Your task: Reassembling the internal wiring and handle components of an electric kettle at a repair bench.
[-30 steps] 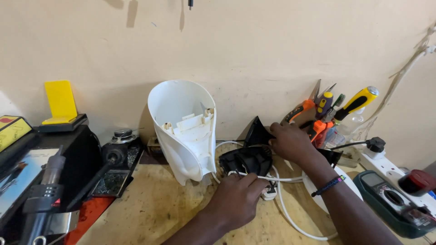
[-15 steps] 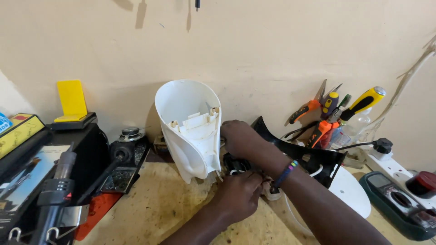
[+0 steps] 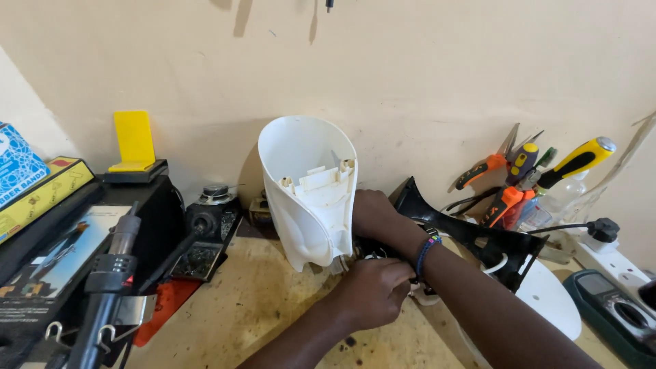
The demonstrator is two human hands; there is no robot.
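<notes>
A white plastic shell [image 3: 307, 198] stands upright, tilted, at the back of a wooden bench [image 3: 239, 314]. My right hand [image 3: 374, 213] reaches in from the right, a beaded band on its wrist. It presses against the shell's right edge with its fingers curled out of sight behind it. My left hand [image 3: 372, 290] is closed just below, at the shell's lower right corner, over a small dark part and white cable that I can barely see. A black curved plastic piece [image 3: 471, 239] lies behind my right forearm.
Screwdrivers and pliers [image 3: 526, 174] lean on the wall at right, above a white power strip [image 3: 605, 263] and a dark green meter [image 3: 608, 307]. A white disc [image 3: 547, 301] lies under my right arm. At left are a black box [image 3: 68, 246], a hot-air tool [image 3: 109, 273] and a yellow stand [image 3: 133, 140].
My right hand has moved left from the black piece to the white shell's right edge. My left hand stays closed at the shell's base. The view has shifted left.
</notes>
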